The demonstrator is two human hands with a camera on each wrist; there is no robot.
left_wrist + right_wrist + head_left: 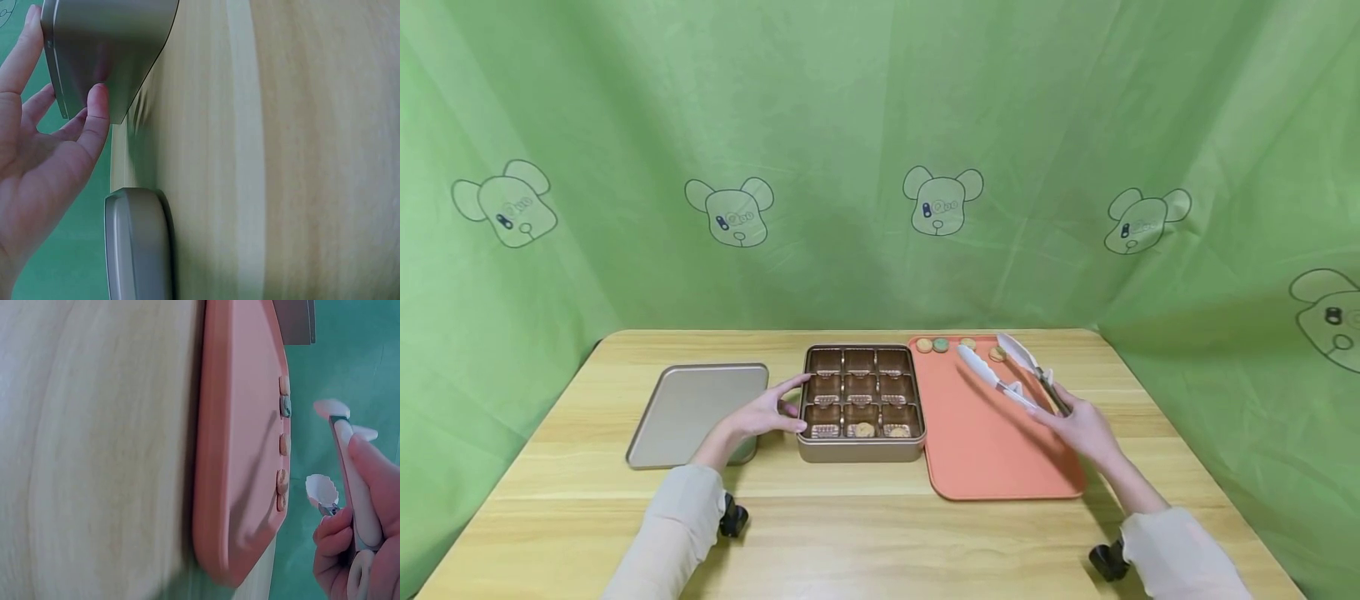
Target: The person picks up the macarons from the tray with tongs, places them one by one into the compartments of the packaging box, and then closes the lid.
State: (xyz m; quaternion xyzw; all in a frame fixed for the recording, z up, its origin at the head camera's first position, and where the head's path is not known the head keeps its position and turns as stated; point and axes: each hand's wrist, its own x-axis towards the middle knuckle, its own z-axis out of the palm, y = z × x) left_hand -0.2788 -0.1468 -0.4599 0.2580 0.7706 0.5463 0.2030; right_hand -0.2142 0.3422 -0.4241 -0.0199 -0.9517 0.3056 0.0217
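A bronze-coloured square tin stands mid-table with a clear plastic insert split into several compartments. Two tan cookies, one in the front middle compartment and one in the front right, lie inside. My left hand touches the tin's left side with spread, fairly straight fingers; the left wrist view shows its fingertips against the wall. My right hand grips a pair of white-tipped tongs, arms spread apart and nothing between the tips. Below them, the coral tray bears several cookies, including a green one, along its far edge.
The tin's flat metal lid lies left of the tin, behind my left forearm. The tin's right side stands against the tray's left edge. A green curtain with bear drawings hangs behind the wooden table.
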